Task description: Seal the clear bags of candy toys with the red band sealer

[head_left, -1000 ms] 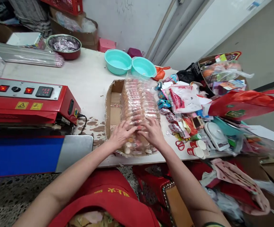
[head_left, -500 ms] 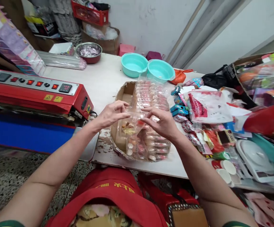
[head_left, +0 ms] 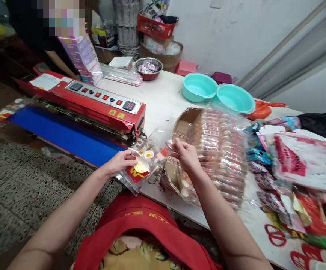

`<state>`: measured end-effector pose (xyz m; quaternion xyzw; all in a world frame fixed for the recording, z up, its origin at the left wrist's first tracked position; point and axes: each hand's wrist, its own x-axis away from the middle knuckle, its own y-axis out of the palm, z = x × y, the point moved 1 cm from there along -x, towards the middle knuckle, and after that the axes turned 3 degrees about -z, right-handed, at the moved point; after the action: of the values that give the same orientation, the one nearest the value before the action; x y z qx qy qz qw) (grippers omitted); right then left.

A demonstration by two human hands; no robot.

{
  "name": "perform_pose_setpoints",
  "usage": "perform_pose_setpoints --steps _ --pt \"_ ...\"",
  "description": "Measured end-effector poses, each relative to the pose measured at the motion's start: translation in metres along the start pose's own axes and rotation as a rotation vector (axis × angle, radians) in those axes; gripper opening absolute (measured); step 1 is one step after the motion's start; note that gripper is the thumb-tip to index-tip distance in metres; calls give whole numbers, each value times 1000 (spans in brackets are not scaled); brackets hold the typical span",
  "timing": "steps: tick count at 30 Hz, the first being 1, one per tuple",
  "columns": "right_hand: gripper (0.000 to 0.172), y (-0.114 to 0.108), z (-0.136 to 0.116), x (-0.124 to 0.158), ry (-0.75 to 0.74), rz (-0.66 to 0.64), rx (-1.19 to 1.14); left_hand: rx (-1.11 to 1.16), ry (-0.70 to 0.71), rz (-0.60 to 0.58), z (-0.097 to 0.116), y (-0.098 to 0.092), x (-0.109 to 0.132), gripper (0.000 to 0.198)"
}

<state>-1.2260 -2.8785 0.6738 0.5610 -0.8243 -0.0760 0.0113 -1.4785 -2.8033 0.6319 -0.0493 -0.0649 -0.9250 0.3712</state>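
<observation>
Between my hands a clear plastic bag [head_left: 156, 139] is held tilted over the table's front edge. Inside it show a red fries packet [head_left: 135, 174] with a yellow mark, a fried-egg piece [head_left: 148, 154] and a small red-and-white piece [head_left: 162, 154]. My left hand [head_left: 120, 162] grips the bag's left side, thumb and fingers closed. My right hand [head_left: 186, 154] pinches its right side, near a cardboard box [head_left: 186, 119] full of stacked clear packs [head_left: 225, 150]. Left of the bag, a red sealing machine [head_left: 101, 101] runs a blue belt [head_left: 67, 131] close to my left hand.
Two turquoise basins [head_left: 199, 88] and a bowl of small packets [head_left: 148, 68] stand at the back. Piled packaging [head_left: 301, 157] and red-handled scissors [head_left: 275, 235] lie at right. Another filled bag [head_left: 11, 110] is at the belt's far end. A person's arm [head_left: 63, 65] shows behind the machine.
My view has swung left. Both hands have moved from over the box toward the belt's near end, carrying the clear bag, which now lies spread with its contents visible.
</observation>
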Motion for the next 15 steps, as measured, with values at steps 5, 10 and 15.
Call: perform_pose_setpoints --steps 5,10,15 --pt "46 31 31 -15 389 -513 130 -60 -113 -57 -6 -50 26 44" --pt "42 52 57 -23 346 -603 363 -259 -199 -85 -23 -90 29 47" --pt "52 46 83 -26 195 -417 528 -207 -224 -63 -47 -115 38 51"
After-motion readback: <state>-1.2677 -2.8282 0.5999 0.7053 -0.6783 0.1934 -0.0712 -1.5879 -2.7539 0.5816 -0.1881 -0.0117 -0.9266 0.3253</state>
